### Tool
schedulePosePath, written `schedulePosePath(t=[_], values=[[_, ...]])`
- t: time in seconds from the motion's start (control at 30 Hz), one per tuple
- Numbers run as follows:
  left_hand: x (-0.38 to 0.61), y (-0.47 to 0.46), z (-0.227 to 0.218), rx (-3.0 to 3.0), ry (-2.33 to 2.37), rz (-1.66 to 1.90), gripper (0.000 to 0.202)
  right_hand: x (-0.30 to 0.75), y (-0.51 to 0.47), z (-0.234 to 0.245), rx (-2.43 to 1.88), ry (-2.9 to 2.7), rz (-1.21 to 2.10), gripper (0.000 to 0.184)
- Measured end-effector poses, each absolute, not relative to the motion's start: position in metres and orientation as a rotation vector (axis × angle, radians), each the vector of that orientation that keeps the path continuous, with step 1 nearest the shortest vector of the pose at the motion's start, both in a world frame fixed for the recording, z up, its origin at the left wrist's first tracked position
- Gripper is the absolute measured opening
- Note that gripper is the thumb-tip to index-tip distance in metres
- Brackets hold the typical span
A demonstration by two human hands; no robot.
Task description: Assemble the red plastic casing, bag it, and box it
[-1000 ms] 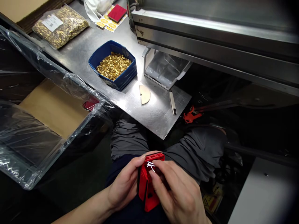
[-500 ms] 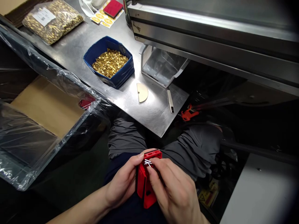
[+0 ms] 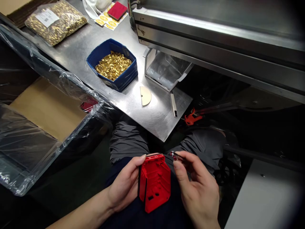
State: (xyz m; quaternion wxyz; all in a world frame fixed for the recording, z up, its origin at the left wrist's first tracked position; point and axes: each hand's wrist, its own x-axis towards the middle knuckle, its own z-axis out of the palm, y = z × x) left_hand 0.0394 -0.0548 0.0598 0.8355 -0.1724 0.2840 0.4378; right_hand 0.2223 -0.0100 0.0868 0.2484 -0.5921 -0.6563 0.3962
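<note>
My left hand (image 3: 125, 187) grips a red plastic housing (image 3: 156, 181) by its left edge, held over my lap. My right hand (image 3: 199, 190) hovers just right of the housing, thumb and forefinger pinched on a small thin metal piece (image 3: 175, 155) near the housing's top right corner. The piece is too small to name. A blue tray (image 3: 130, 74) full of small brass parts (image 3: 113, 65) stands on the steel bench (image 3: 152, 114) ahead.
A sealed bag of brass parts (image 3: 56, 20) lies at the back left. A clear bin (image 3: 166, 71), a beige half-disc (image 3: 145, 95) and a small metal tool (image 3: 173, 105) lie near the bench corner. A plastic-lined cardboard box (image 3: 47, 109) stands left; a red clamp (image 3: 192, 118) is below right.
My right hand has lifted off the housing's face and moved right, pinching the small metal piece. The housing's whole red face now shows.
</note>
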Motion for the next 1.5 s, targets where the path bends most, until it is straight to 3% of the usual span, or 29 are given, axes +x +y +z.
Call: schedulePosePath(t=[0.17,0.3,0.4,0.6,0.87,1.17,1.5], values=[[0.037,-0.056,0.06,-0.454,0.642,0.959,0.046,0.223,-0.011,0.088,-1.648,-1.767,1.096,0.028],[0.035,-0.056,0.062,-0.461,0.586,1.012,0.044,0.219,-0.014,0.095,-1.333,-1.981,1.157,0.027],[0.034,-0.053,0.066,-0.44,0.556,0.875,0.054,0.222,-0.006,0.1,-1.158,-2.126,1.078,0.035],[0.033,-0.05,0.073,-0.313,0.586,0.665,0.067,0.229,0.019,0.109,-0.994,-2.247,1.342,0.039],[0.033,-0.053,0.074,-0.237,0.568,0.616,0.078,0.223,0.013,0.112,-0.812,-2.44,1.074,0.045],[0.031,-0.05,0.076,-0.214,0.581,0.597,0.074,0.22,0.011,0.11,-0.733,-2.57,0.836,0.036],[0.03,-0.046,0.076,-0.168,0.65,0.619,0.058,0.222,0.011,0.108,-0.616,-2.704,0.528,0.043]])
